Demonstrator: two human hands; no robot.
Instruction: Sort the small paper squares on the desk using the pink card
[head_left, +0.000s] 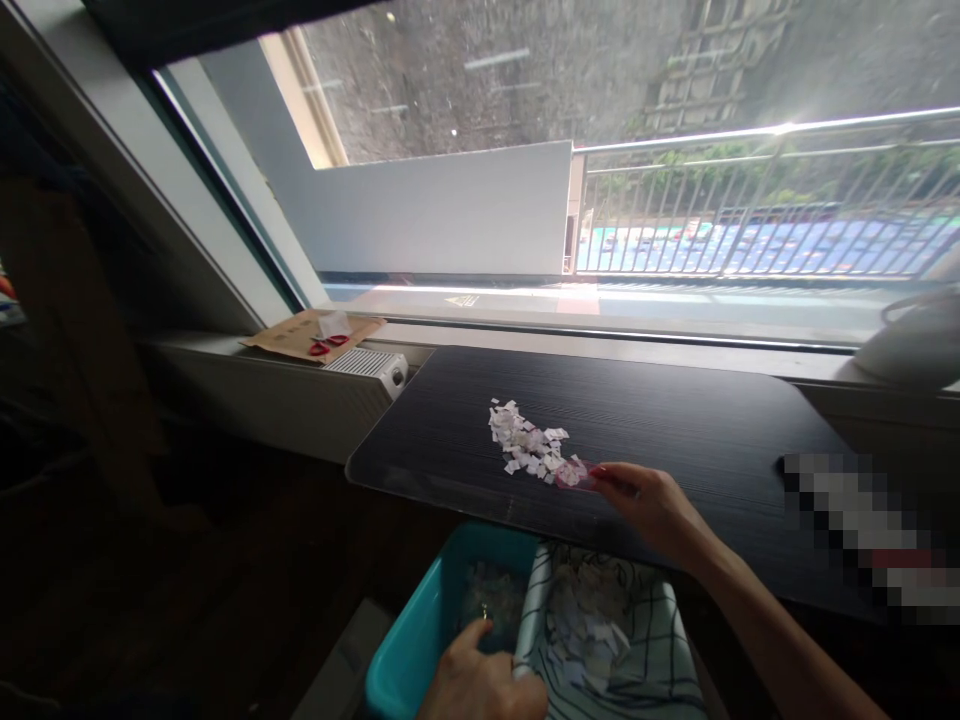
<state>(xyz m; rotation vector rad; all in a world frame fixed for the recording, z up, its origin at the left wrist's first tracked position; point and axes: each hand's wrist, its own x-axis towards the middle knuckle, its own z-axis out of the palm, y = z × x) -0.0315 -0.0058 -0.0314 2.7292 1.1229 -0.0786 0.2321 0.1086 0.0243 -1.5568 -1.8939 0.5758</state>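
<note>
My right hand reaches over the dark table and pinches the right end of a small pinkish, see-through piece, perhaps a little bag. It lies at the near end of a loose heap of small white paper pieces. Below the table edge, my left hand is at the inner rim between two bins, its index finger stretched over the teal bin and its other fingers curled at the rim. Pale bits lie in that bin. Beside it, a bin lined with striped cloth holds more paper pieces.
The black table stands against the window sill. Red-handled scissors lie on a brown envelope at the left, near a white radiator. A blurred-out object lies at the table's right. A whitish rounded object stands on the sill.
</note>
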